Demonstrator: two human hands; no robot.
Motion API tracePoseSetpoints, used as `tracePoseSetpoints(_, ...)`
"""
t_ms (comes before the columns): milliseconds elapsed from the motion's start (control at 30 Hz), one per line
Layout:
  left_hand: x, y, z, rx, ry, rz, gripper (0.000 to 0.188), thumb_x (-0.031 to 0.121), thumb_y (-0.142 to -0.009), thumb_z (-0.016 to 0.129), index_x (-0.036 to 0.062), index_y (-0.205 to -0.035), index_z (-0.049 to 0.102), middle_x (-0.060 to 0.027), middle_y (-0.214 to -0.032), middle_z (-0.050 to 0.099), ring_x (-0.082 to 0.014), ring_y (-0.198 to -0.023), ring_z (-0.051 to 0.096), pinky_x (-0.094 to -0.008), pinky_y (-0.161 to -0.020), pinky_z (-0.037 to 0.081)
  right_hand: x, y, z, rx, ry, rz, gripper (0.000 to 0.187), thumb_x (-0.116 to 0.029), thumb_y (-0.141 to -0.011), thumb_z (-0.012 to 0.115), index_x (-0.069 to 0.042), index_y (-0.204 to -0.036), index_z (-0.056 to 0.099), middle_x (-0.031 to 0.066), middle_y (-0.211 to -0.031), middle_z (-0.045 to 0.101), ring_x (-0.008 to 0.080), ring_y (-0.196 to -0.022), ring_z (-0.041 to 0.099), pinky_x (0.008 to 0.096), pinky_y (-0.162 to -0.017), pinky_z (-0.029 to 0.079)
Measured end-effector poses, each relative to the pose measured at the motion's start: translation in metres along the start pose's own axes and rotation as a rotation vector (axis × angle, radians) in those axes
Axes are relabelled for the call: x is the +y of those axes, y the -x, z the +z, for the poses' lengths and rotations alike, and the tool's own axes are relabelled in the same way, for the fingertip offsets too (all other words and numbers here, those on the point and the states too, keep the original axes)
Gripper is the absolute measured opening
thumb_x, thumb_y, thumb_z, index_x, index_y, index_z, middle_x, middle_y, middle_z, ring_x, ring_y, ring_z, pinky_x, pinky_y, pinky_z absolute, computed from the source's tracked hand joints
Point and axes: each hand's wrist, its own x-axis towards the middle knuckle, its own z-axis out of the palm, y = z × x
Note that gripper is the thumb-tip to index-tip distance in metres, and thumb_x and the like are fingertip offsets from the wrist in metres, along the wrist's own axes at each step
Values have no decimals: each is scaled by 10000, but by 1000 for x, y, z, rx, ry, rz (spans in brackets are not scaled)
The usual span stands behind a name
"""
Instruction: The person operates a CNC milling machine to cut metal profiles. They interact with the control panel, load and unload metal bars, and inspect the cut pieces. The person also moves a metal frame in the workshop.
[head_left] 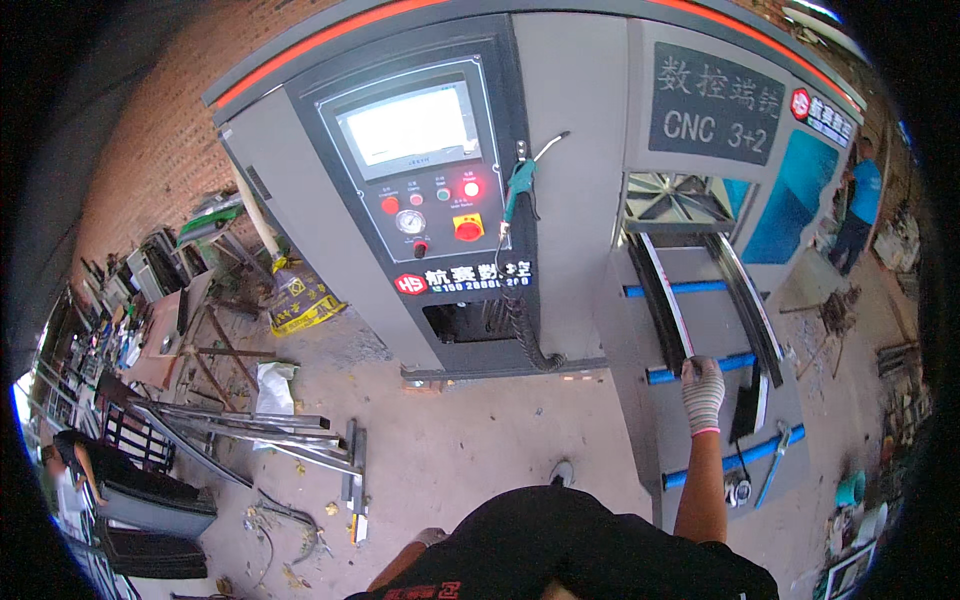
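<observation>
In a striped knit glove, my right hand (702,395) is closed on the near end of a long dark metal profile (662,300). That profile lies over the blue rollers (700,368) of the machine's feed table, its far end at the machine opening (680,203). A second dark profile (745,305) lies beside it on the right. My left hand (430,537) hangs low by my body, mostly hidden behind my shirt and forearm; its fingers do not show.
Ahead stands a grey machine with a lit control panel (405,125), a red knob (468,228) and a hanging green air gun (520,190). Metal profiles rest on a stand (270,430) at left. One person (120,470) bends at far left; another (862,205) stands at far right.
</observation>
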Motion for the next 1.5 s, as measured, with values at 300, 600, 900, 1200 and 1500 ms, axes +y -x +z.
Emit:
tracePoseSetpoints(300, 142, -39, -128, 280, 159, -40, 513, 538, -959, 644, 84, -1161, 773, -196, -1138, 780, -382, -1099, 724, -483, -961, 559, 40, -102, 83, -311, 189, 221, 504, -344, -924, 746, -51, -1327, 666, 255, -1274, 667, 450, -1148, 660, 528, -981, 542)
tracePoseSetpoints(600, 132, -93, -88, 169, 170, -10, 565, 598, -939, 614, 111, -1174, 777, -209, -1153, 771, -398, -1147, 710, -465, -978, 548, 33, -138, 125, -711, 284, 315, 761, -490, -964, 650, 9, -1518, 495, 277, -1471, 589, 403, -1360, 586, 456, -1137, 487)
tracePoseSetpoints(900, 76, -96, -107, -7, 36, -199, 714, 712, -847, 635, 127, -1235, 760, -203, -1234, 752, -419, -1189, 689, -489, -1034, 523, 17, -149, 107, -721, 121, 383, 817, -466, -863, 704, -27, -1519, 492, 305, -1337, 665, 472, -1250, 635, 523, -1077, 510)
tracePoseSetpoints(1200, 50, -132, -126, -100, -122, -42, 687, 689, -860, 639, 125, -1234, 757, -201, -1226, 754, -414, -1185, 692, -487, -1029, 526, 22, -158, 106, -848, 110, 369, 607, -432, -937, 655, -10, -1363, 555, 283, -1170, 725, 467, -1117, 698, 538, -979, 552)
tracePoseSetpoints(1500, 60, -139, -117, -168, -173, -20, 661, 666, -872, 644, 122, -1232, 754, -199, -1218, 756, -409, -1180, 695, -484, -1023, 528, 42, -162, 111, -972, 91, 257, 928, -694, -941, 643, 38, -1482, 464, 270, -1285, 700, 433, -1221, 672, 520, -1026, 529)
